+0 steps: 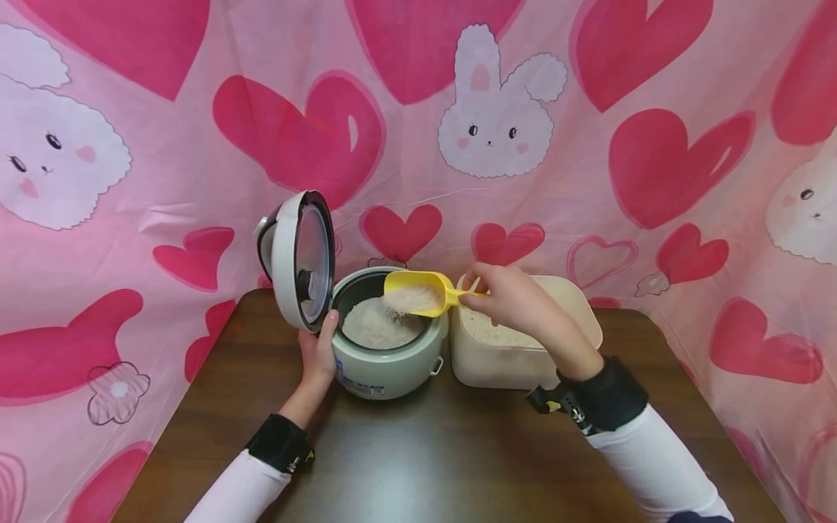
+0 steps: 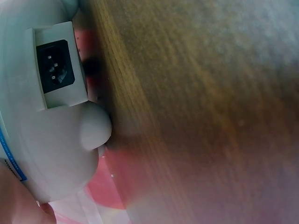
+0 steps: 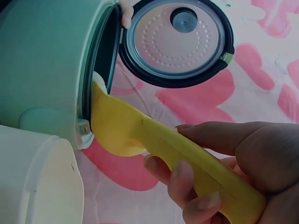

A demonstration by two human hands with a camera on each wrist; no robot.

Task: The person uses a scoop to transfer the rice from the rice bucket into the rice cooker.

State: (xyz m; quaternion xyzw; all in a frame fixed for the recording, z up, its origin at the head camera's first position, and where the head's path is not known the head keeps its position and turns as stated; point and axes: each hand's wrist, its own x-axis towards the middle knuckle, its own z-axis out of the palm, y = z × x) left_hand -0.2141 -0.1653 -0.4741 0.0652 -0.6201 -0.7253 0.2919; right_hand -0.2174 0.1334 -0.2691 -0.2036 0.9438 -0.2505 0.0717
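In the head view my right hand (image 1: 516, 299) grips the handle of a yellow scoop (image 1: 431, 280). The scoop holds white rice (image 1: 412, 298) and tilts over the open rice cooker (image 1: 386, 374), with grains spilling from its lip onto the rice (image 1: 379, 325) in the dark inner pot. At the cooker's left side, my left hand (image 1: 319, 352) holds the body beside the hinge, thumb up at the rim. The raised lid (image 1: 285, 269) stands just above that hand. The right wrist view shows fingers wrapped round the scoop handle (image 3: 201, 168).
A cream bin (image 1: 516, 367) with rice inside stands close to the cooker's right, under my right forearm. Both containers are on a brown wooden table (image 1: 418, 457). Behind hangs a pink cloth (image 1: 405, 174) with hearts and rabbits. A power socket (image 2: 56, 67) shows on the cooker's side.
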